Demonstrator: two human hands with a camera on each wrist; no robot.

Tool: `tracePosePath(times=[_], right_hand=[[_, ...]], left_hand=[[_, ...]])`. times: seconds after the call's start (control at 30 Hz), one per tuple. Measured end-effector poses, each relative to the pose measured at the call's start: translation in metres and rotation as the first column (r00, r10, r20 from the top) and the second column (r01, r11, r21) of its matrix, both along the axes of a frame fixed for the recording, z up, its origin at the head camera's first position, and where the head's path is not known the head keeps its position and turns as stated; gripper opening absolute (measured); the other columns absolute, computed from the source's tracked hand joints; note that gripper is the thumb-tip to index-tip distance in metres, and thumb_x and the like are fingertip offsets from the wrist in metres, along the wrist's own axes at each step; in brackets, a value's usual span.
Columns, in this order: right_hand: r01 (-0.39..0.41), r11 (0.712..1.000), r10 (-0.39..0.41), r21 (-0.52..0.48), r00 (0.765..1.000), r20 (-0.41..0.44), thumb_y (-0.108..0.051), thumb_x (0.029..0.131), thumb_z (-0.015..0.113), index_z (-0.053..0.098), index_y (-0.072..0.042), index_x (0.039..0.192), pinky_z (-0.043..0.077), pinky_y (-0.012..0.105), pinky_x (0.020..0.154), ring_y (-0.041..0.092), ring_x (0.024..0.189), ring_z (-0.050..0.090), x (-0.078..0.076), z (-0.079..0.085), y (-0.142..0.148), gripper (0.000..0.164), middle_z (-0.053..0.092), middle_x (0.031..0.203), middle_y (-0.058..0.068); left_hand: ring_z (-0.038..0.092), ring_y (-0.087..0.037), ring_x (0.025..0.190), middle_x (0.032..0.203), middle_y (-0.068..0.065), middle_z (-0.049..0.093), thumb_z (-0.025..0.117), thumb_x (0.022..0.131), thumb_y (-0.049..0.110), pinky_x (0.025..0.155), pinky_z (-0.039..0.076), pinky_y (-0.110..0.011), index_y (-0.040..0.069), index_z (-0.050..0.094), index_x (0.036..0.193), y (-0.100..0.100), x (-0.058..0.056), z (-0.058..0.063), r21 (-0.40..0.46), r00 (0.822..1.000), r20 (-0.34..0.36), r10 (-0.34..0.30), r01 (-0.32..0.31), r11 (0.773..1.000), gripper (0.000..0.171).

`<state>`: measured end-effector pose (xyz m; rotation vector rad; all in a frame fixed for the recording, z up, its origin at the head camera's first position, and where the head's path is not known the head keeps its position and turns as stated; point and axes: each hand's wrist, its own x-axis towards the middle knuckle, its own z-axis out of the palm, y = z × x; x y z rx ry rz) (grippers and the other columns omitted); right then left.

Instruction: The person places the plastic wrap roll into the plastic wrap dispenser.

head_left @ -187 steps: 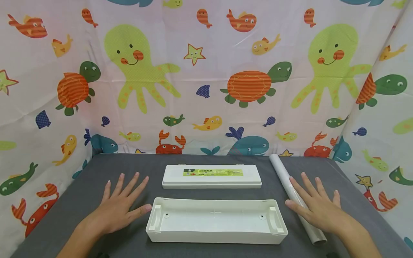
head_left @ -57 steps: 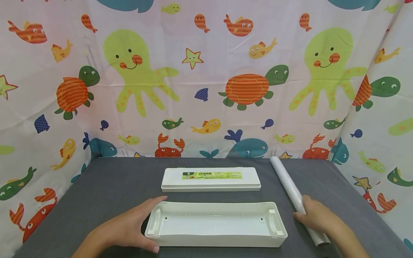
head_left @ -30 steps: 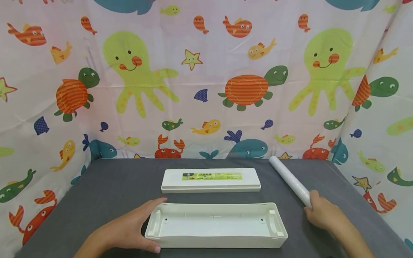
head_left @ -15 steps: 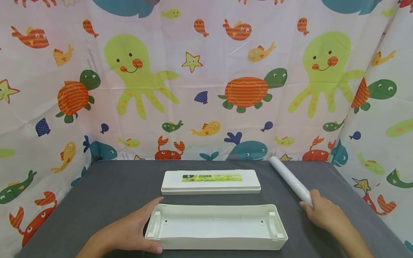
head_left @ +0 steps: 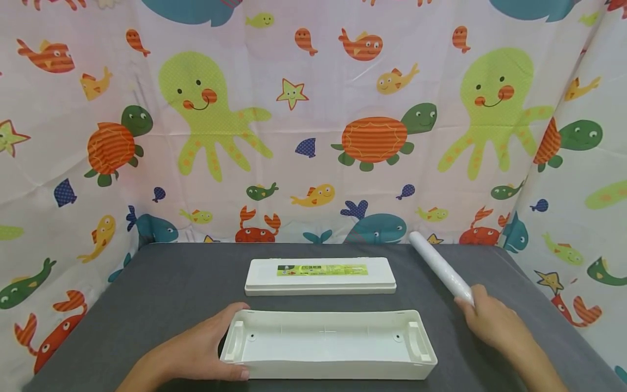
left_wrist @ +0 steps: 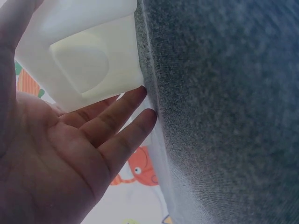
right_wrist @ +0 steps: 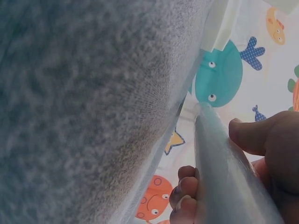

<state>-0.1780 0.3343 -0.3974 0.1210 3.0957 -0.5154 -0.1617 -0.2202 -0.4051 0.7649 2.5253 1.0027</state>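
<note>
A long, open white plastic box [head_left: 328, 371] sits on the grey cloth in front. Its left end is held by my left hand [head_left: 193, 351], thumb at the front wall and fingers round the back corner. In the left wrist view, the fingers lie against the box's end wall [left_wrist: 35, 60]. My right hand [head_left: 495, 321] grips a roll of cling film [head_left: 438, 265] around its near part, which the hand hides. Its far end points away, tilted up slightly. In the right wrist view, thumb and fingers lie on opposite sides of the roll [right_wrist: 229, 172].
Behind the box lies a flat white lid [head_left: 262, 275] with a green and yellow label. Grey cloth [head_left: 196, 283] covers the table. A curtain [head_left: 294, 163] printed with sea animals stands at the back and along both sides.
My hands, earlier spread flat, have come to the box's end and the roll. The right hand has taken hold of the roll, and its far end has just risen slightly. The box stays put.
</note>
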Motion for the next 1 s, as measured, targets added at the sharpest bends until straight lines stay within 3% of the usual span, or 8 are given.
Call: tracePosePath(times=[0.23,1.0], right_hand=[[0.003,1.0,-0.003,0.01,1.0,-0.016,-0.031,0.1,0.059,0.039,0.012,0.117,0.045,0.051,0.061,0.033,0.072,0.053,0.0,0.004,0.0,0.05,0.054,0.085,0.02],[-0.014,0.999,0.017,0.035,0.997,-0.072,-0.031,0.098,0.062,0.038,0.01,0.124,0.045,0.045,0.057,0.03,0.071,0.053,0.004,0.02,-0.002,0.053,0.054,0.087,0.018]], left_hand=[[0.055,-0.018,0.104,0.129,-0.001,0.051,0.081,0.078,0.053,0.081,0.052,-0.035,0.01,0.031,0.147,0.001,0.0,0.0,-0.002,0.999,-0.031,-0.008,0.008,1.0,0.095],[0.056,-0.019,0.104,0.13,-0.001,0.05,0.082,0.077,0.051,0.082,0.053,-0.039,0.012,0.029,0.147,0.001,0.001,-0.001,0.025,1.0,-0.003,0.001,-0.001,1.0,0.096]])
